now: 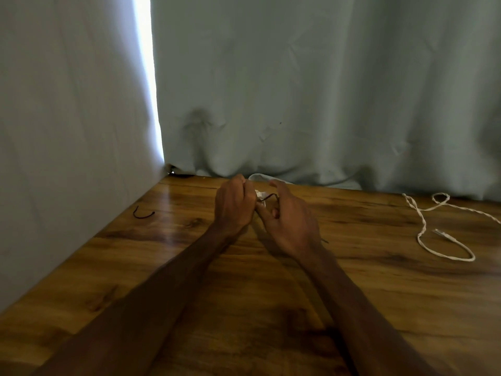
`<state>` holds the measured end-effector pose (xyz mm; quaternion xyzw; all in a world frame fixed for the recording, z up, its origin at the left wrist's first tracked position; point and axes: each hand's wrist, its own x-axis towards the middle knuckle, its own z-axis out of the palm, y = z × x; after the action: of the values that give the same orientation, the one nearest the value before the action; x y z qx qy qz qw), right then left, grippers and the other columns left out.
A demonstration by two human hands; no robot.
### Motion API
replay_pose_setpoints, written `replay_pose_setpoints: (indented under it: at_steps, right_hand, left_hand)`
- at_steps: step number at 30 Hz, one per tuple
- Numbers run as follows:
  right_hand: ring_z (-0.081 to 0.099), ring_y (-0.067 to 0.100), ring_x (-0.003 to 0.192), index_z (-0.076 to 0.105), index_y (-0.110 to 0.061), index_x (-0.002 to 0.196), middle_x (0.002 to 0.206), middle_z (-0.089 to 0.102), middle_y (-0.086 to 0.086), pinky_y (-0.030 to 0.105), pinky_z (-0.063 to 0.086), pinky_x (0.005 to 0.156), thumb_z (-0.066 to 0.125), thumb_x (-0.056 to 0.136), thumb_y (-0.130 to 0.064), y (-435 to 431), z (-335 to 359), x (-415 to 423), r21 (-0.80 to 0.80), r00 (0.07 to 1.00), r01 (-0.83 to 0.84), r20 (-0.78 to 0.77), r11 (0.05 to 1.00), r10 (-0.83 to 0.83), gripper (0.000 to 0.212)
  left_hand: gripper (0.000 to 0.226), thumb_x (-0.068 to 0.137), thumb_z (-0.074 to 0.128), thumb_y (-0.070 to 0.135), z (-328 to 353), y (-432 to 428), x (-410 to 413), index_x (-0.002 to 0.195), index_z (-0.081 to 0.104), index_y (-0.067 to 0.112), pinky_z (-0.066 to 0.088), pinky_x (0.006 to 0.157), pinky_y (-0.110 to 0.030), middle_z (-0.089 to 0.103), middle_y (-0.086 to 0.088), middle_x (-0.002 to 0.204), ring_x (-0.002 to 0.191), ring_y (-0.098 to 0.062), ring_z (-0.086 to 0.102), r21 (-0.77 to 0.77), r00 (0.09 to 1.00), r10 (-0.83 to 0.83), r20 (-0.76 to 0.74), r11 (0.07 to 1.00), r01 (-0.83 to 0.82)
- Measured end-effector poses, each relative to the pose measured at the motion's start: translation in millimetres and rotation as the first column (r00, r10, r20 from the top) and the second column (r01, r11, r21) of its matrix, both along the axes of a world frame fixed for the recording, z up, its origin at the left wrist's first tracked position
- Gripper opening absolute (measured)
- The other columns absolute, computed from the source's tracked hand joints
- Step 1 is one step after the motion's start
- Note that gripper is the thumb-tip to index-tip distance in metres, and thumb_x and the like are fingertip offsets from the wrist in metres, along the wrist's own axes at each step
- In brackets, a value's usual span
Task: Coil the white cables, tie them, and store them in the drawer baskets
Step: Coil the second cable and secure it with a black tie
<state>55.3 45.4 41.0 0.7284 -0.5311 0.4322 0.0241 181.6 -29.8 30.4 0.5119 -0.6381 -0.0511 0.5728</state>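
Mid-frame, left hand (234, 206) clenched round bunched white cable (259, 196), right hand (288, 225) pinching thin dark wire tie (271, 197) (over glossy wooden table (271, 308)).

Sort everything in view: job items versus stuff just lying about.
Job: held cable, tie, left hand, right hand, loose cable, spare tie.
Just there: curtain, table.

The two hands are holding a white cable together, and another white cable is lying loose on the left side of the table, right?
Not quite. The loose white cable lies on the right side of the table, not the left, as the head view shows. The left hand and right hand do hold a bundled white cable together.
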Motion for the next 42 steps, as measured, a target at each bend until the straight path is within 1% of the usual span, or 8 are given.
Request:
replay_pose_setpoints:
  at_steps: [5,10,19,24,26,30,33,42]
  right_hand:
    - [0.049,0.008,0.055,0.068,-0.019,0.082,0.067,0.059,-0.008,0.025,0.028,0.049,0.048,0.107,-0.032,-0.8,0.6,1.1,0.006,0.992,0.091,-0.091,0.996,-0.090,0.035]
    - [0.050,0.003,0.054,0.065,-0.024,0.070,0.065,0.060,-0.009,0.022,0.032,0.052,0.060,0.099,-0.029,-0.3,-8.6,9.6,0.244,0.957,-0.084,-0.249,0.966,0.146,0.029]
    - [0.065,0.015,0.073,0.079,-0.026,0.091,0.084,0.076,-0.007,0.033,0.047,0.062,0.058,0.094,-0.034,3.0,19.9,-14.4,-0.046,0.950,-0.120,-0.294,0.992,0.101,0.022]
    - [0.068,0.018,0.086,0.079,-0.025,0.100,0.095,0.077,-0.005,0.027,0.043,0.068,0.061,0.097,-0.031,-6.4,22.6,-37.1,-0.226,0.973,-0.115,-0.222,0.967,0.064,0.019]
    - [0.068,0.014,0.088,0.079,-0.023,0.103,0.097,0.077,-0.005,0.025,0.042,0.071,0.063,0.098,-0.029,-8.9,22.0,-41.6,-0.227,0.981,-0.115,-0.181,0.967,0.075,0.018]
    - [0.071,0.001,0.085,0.080,-0.021,0.098,0.091,0.077,-0.011,0.019,0.053,0.077,0.071,0.096,-0.023,-11.5,21.7,-46.6,-0.093,0.982,-0.169,0.073,0.981,0.176,0.010]
    - [0.072,0.000,0.075,0.079,-0.016,0.092,0.080,0.077,-0.010,0.022,0.056,0.070,0.071,0.095,-0.015,-15.0,18.3,-45.3,0.119,0.945,-0.223,0.270,0.967,0.185,0.008]
    - [0.077,0.020,0.071,0.081,-0.012,0.087,0.075,0.079,0.002,0.048,0.065,0.071,0.077,0.090,-0.017,-14.2,17.2,-49.3,0.246,0.916,-0.147,0.400,0.958,0.037,0.007]
  left_hand:
    - [0.034,0.096,0.037,0.028,-1.0,-12.7,15.1,0.081,0.055,0.002,0.023,0.069,-0.029,0.053,-0.012,0.080,0.080,-0.030,0.050,0.068,0.997,0.032,-0.071,0.997,-0.028]
    - [0.027,0.094,0.038,0.028,0.0,-8.5,12.1,0.076,0.047,0.010,0.025,0.067,-0.033,0.051,-0.008,0.074,0.072,-0.023,0.045,0.058,1.000,0.010,0.026,0.998,-0.012]
    - [0.028,0.100,0.033,0.032,-3.5,-3.8,18.9,0.085,0.049,0.015,0.044,0.066,-0.042,0.051,-0.003,0.074,0.069,-0.022,0.047,0.022,0.941,-0.049,0.336,0.999,0.044]
    - [0.029,0.099,0.048,0.017,-12.4,7.9,10.2,0.101,0.070,-0.002,0.051,0.066,-0.043,0.068,-0.018,0.091,0.076,-0.032,0.063,0.031,0.843,-0.246,0.477,0.964,0.264]
    - [0.033,0.102,0.041,0.022,-6.5,17.2,-0.2,0.103,0.069,0.005,0.050,0.070,-0.043,0.069,-0.011,0.091,0.076,-0.024,0.060,0.101,0.844,-0.404,0.354,0.913,0.395]
    - [0.031,0.105,0.041,0.017,-0.1,17.9,-8.1,0.097,0.066,0.002,0.051,0.068,-0.047,0.068,-0.016,0.086,0.075,-0.033,0.061,-0.106,0.845,-0.205,0.494,0.950,0.292]
    - [0.025,0.099,0.043,0.008,-10.3,18.5,-0.7,0.084,0.062,0.001,0.030,0.057,-0.036,0.059,-0.015,0.078,0.062,-0.024,0.045,-0.224,0.741,-0.155,0.654,0.895,0.385]
    - [0.034,0.099,0.032,0.029,-9.0,21.3,-18.2,0.077,0.052,0.012,0.034,0.059,-0.044,0.050,-0.003,0.067,0.058,-0.019,0.040,-0.083,0.853,-0.251,0.457,0.943,0.322]
